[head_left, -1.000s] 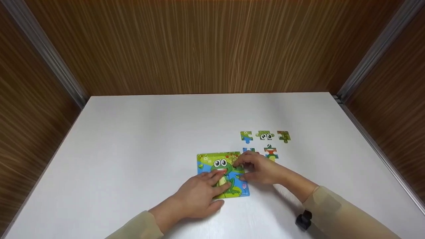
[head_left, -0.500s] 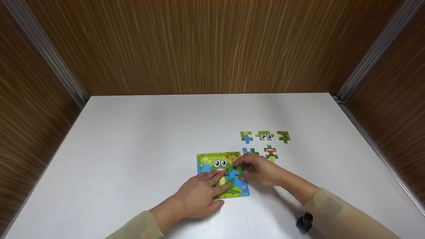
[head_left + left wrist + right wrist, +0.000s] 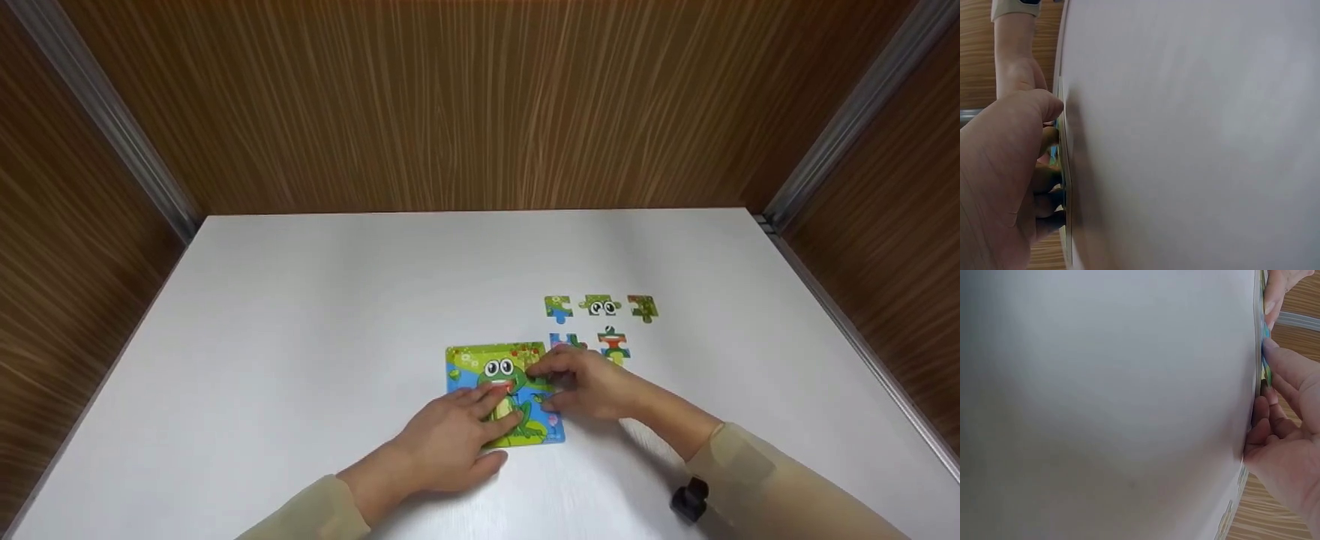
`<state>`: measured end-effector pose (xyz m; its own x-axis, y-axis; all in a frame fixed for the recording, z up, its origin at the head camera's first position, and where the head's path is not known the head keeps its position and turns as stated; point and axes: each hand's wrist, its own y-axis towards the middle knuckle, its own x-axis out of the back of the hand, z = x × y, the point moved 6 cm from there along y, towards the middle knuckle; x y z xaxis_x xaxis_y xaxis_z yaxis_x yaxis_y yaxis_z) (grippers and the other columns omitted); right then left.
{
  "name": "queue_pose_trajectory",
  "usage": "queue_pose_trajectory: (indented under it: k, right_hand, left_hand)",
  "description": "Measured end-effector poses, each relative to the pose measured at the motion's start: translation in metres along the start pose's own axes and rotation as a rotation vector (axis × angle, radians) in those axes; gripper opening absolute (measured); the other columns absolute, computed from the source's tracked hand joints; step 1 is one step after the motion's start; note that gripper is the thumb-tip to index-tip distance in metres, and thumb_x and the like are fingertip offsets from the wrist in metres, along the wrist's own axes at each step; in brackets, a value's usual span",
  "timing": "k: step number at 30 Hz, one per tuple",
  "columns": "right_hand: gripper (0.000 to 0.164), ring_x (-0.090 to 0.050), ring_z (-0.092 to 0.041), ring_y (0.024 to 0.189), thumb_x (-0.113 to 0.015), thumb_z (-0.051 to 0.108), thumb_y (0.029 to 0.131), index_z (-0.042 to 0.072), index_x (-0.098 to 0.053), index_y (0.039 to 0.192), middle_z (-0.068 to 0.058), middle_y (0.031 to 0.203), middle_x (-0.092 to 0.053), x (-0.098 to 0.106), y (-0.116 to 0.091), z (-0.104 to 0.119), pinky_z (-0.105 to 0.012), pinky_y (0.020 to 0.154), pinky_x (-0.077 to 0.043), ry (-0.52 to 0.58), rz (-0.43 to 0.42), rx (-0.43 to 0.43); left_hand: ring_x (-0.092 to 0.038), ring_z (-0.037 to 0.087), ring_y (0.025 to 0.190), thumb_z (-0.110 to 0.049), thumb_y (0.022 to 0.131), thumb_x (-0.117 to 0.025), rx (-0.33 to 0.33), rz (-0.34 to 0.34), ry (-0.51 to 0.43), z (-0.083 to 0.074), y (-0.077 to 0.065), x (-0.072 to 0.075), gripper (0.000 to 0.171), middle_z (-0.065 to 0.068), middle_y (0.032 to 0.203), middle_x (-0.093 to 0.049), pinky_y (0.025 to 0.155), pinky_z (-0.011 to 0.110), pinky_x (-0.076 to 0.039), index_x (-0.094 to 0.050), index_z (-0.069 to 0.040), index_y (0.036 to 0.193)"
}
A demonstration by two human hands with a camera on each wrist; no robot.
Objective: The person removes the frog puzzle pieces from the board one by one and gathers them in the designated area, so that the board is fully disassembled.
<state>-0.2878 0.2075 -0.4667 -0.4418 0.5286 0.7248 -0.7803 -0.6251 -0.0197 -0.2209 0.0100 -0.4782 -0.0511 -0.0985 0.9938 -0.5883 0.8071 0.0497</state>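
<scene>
A square frog jigsaw puzzle (image 3: 469,356) lies on the white table. My left hand (image 3: 454,442) rests on its lower left part with fingers spread and fairly straight, covering some of the picture. In the left wrist view, the fingers of my left hand (image 3: 1002,163) lie over the puzzle's edge. At the puzzle's right side, my right hand (image 3: 596,386) pinches a puzzle piece between thumb and fingers. The right wrist view shows a thin blue-green puzzle piece (image 3: 1267,371) by the thumb of my right hand (image 3: 1292,433); much of it is hidden.
Several loose puzzle pieces lie beyond the right hand: a corner piece (image 3: 558,307), a piece with eyes (image 3: 600,306), a red-green piece (image 3: 643,307), a mouth piece (image 3: 613,343) and a partly hidden piece (image 3: 562,340). Wood-grain panels (image 3: 480,105) enclose the white table (image 3: 300,315).
My right hand's knuckles have dipped slightly, showing a little more of the loose piece behind them. My left hand stays where it was on the puzzle.
</scene>
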Motion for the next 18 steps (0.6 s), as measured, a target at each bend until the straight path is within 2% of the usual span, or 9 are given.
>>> queue_pose_trajectory:
  k: [6,13,18]
  right_hand:
    - [0.046,-0.063,-0.02,0.113,-0.087,0.009,0.089,0.006,-0.073,0.133,0.0,0.125,-0.068,0.0004,0.0003,0.0011,-0.035,0.1,-0.053,-0.018,0.005,0.01]
    - [0.043,-0.062,-0.022,0.104,-0.088,0.01,0.088,0.005,-0.075,0.129,-0.005,0.118,-0.068,0.0008,-0.0001,0.0026,-0.034,0.091,-0.053,-0.016,-0.02,0.044]
    - [0.042,-0.062,-0.021,0.105,-0.088,0.012,0.088,0.007,-0.076,0.128,-0.003,0.118,-0.068,0.0007,0.0002,0.0019,-0.035,0.094,-0.053,-0.027,-0.018,0.026]
  left_hand:
    - [-0.043,0.03,0.152,-0.047,0.11,-0.045,-0.007,-0.002,0.018,-0.0002,0.0001,0.0001,0.055,0.014,0.166,-0.04,0.121,0.042,-0.038,-0.054,-0.024,0.158]
    - [-0.044,0.029,0.151,-0.046,0.109,-0.047,-0.004,-0.018,0.015,-0.0005,0.0001,0.0016,0.054,0.014,0.165,-0.043,0.12,0.041,-0.04,-0.056,-0.024,0.157]
    - [-0.043,0.029,0.151,-0.046,0.109,-0.046,-0.01,-0.021,0.008,-0.0006,0.0001,0.001,0.054,0.014,0.165,-0.042,0.12,0.042,-0.04,-0.056,-0.024,0.157]
